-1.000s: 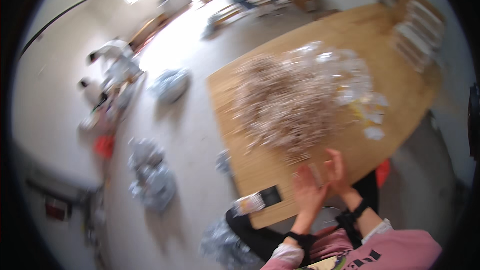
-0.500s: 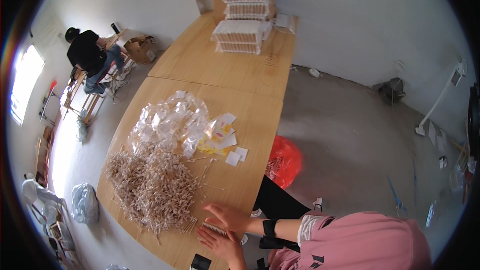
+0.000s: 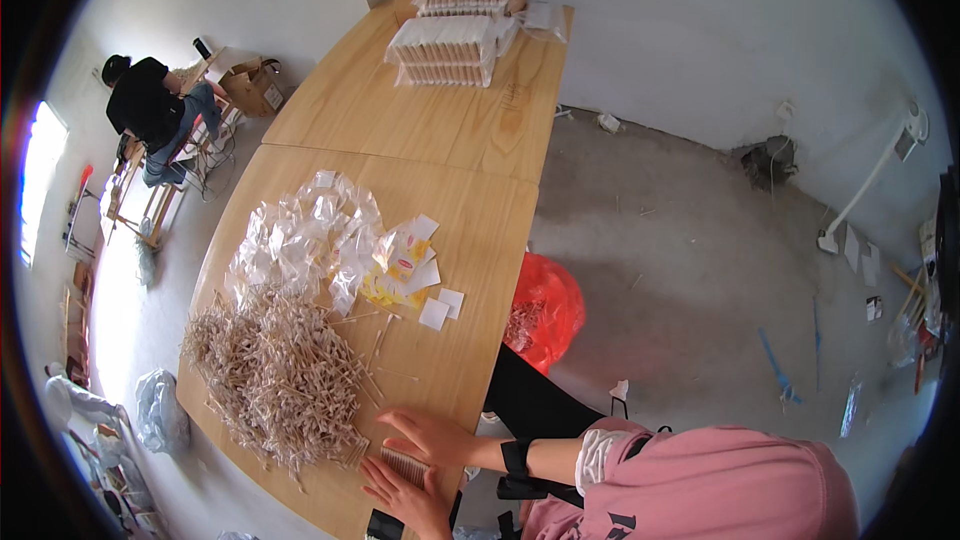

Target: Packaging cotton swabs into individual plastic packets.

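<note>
A short, even row of cotton swabs (image 3: 406, 467) lies on the wooden table between my two hands. My right hand (image 3: 432, 437) reaches in from the right along its far side, with fingers stretched out and thumb apart. On the near side is my left hand (image 3: 400, 492), its fingers spread toward the pile and its palm edge close to the row. Both hands touch or nearly touch the swabs. Just left of them rises a large loose heap of cotton swabs (image 3: 280, 375), and a few single swabs lie beside it.
Crumpled clear plastic bags (image 3: 300, 235) and yellow-and-white cards (image 3: 405, 265) lie beyond the heap. Packed swab bundles (image 3: 445, 48) stand at the table's (image 3: 480, 155) far end. A red bag (image 3: 548, 310) sits below the right edge. A person (image 3: 150, 105) sits far left.
The whole scene has shifted left and slightly up in view. My hands have parted a little, so more of the swab row shows between them.
</note>
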Demonstrator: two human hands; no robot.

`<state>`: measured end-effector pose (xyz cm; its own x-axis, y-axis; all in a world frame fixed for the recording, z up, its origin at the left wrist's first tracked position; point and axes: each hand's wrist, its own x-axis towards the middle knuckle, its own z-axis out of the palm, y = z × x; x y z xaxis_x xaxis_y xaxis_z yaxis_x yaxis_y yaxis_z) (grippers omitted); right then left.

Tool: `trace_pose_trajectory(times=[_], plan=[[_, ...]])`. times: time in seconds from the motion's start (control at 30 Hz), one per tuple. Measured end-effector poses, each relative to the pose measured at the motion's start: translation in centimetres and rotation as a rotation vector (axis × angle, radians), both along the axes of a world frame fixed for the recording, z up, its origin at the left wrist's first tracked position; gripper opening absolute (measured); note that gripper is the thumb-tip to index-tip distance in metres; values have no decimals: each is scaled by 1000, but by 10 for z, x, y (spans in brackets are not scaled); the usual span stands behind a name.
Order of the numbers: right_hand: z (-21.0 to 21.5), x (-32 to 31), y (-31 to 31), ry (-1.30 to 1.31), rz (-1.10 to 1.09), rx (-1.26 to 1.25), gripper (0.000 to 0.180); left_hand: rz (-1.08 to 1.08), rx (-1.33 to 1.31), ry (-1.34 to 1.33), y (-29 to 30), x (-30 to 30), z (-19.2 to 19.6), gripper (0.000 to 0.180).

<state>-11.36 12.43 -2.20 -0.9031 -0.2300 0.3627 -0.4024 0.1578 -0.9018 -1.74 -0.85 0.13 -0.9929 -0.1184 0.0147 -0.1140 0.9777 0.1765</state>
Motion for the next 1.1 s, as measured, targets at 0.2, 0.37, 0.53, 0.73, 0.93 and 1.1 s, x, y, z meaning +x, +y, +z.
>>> trace_pose_trajectory(times=[0.2,0.37,0.53,0.73,0.93,1.1], plan=[[1,-3,2,-42,-1,13,41,38,96,23,5,-11,10,100],[-2,1,-4,-85,27,9,41,95,76,7,15,-8,8,98],[-1,1,-3,-38,-19,134,39,116,-16,-100,22,-5,-7,107],[0,-5,7,-88,6,152,39,121,49,-16,28,-12,-3,108],[7,-5,5,-75,2,89,38,136,36,-17,27,-2,-6,107],[7,-5,4,-73,4,93,38,149,41,31,29,-3,-5,106]])
